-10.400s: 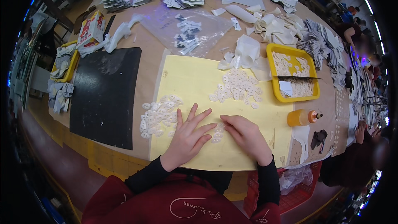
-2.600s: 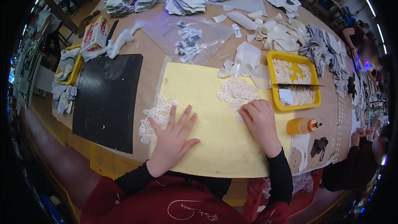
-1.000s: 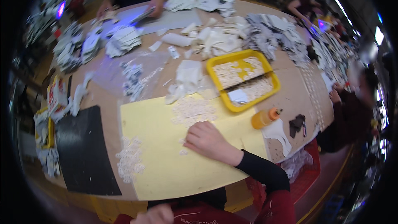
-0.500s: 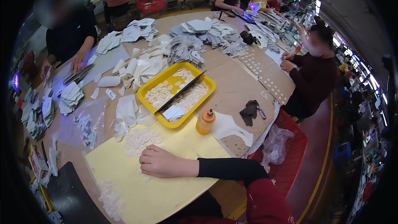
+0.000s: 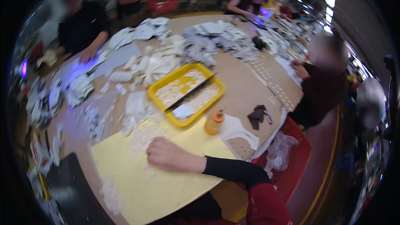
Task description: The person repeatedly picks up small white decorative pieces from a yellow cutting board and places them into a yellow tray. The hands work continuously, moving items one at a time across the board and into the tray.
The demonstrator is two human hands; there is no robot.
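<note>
The right hand [image 5: 168,155] is over the yellow sheet [image 5: 166,193], by the upper pile of small white pieces [image 5: 142,138] — fingers curled downward, though whether they pinch a piece cannot be told. Two loose pieces [image 5: 151,175] lie just below the hand; a lower pile [image 5: 112,196] spreads near the sheet's left edge. Beyond — a yellow tray [image 5: 185,122] on the worktop [image 5: 250,96].

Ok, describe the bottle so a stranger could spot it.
Find the large pale yellow sheet, then the bright yellow tray by its far edge. Right of the tray's near end, the bottle stands upright: orange, unlike the flat white piece beside it.
</note>
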